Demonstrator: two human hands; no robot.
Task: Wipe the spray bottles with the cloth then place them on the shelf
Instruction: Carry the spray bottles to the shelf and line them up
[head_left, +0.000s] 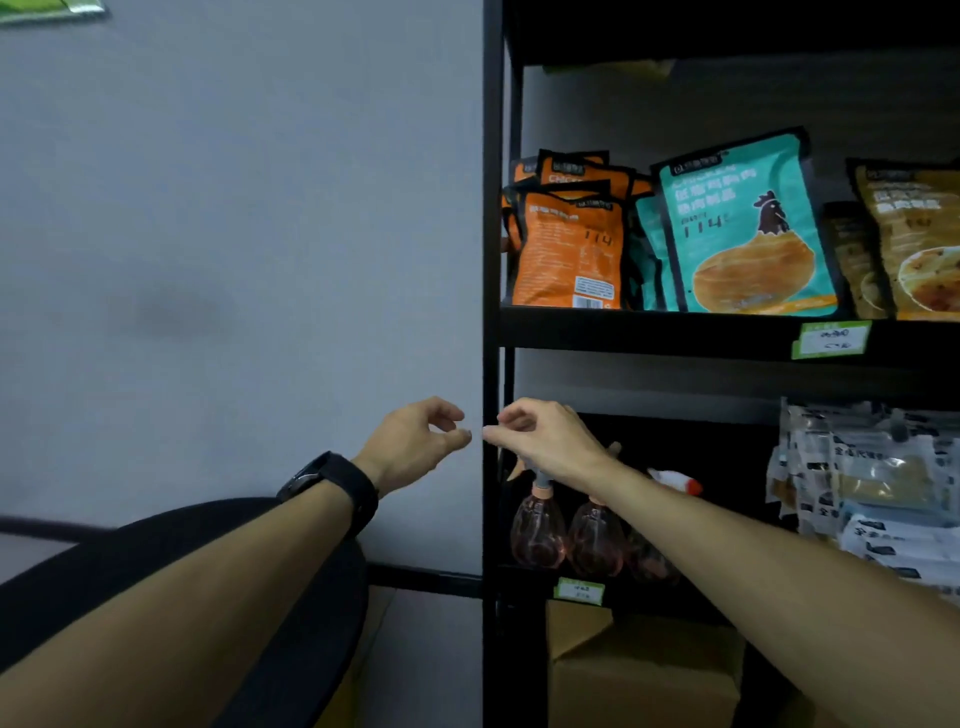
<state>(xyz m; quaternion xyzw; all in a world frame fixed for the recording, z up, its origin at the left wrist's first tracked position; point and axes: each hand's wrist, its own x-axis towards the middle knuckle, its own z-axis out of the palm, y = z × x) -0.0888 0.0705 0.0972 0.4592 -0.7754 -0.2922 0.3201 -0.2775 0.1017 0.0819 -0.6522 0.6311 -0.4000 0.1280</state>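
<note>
Up front, both hands raised close together before the black metal shelf upright. Left hand, black watch on its wrist, loosely curled, gripping nothing. Right hand likewise loosely curled and bare of any load, fingertips nearly touching the left's. Behind the right forearm, on the lower shelf board: clear pink-tinted plastic spray bottles standing upright side by side. Above, orange and teal food pouches. Below, brown cardboard box.
</note>
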